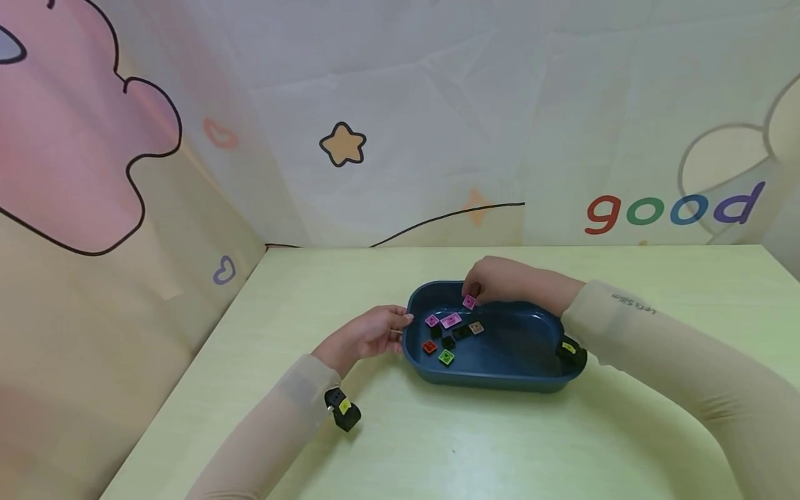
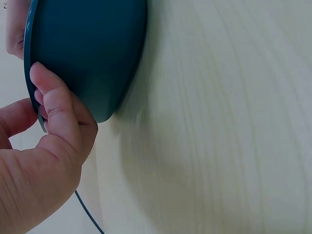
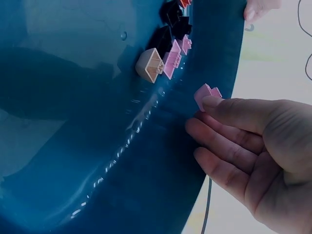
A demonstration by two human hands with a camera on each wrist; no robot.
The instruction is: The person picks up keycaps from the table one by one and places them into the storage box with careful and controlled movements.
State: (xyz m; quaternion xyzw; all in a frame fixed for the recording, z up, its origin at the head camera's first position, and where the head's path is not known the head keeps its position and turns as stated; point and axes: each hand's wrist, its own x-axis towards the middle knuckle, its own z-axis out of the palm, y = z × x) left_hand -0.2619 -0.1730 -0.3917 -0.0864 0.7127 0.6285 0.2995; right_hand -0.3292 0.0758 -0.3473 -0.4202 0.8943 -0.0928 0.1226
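Observation:
A dark blue oval basin (image 1: 500, 378) stands on the table with several small keyboard keycaps gathered at its left end. My left hand (image 1: 378, 330) grips the basin's left rim, thumb on one side and curled fingers on the other in the left wrist view. Over the far side of the basin, my right hand (image 1: 496, 278) pinches a pink keycap (image 3: 205, 95) between thumb and fingers, its hollow underside partly showing. Inside lie a long pink keycap (image 1: 451, 320), a beige keycap (image 3: 150, 66), a red keycap (image 1: 429, 346), a green keycap (image 1: 446, 357) and black ones.
The basin's floor (image 3: 73, 97) looks shiny, with small bright spots along its curved edge. A pale table (image 1: 437, 444) lies under it, and a printed cloth backdrop (image 1: 406, 104) rises behind. Each wrist wears a small black camera (image 1: 342, 410).

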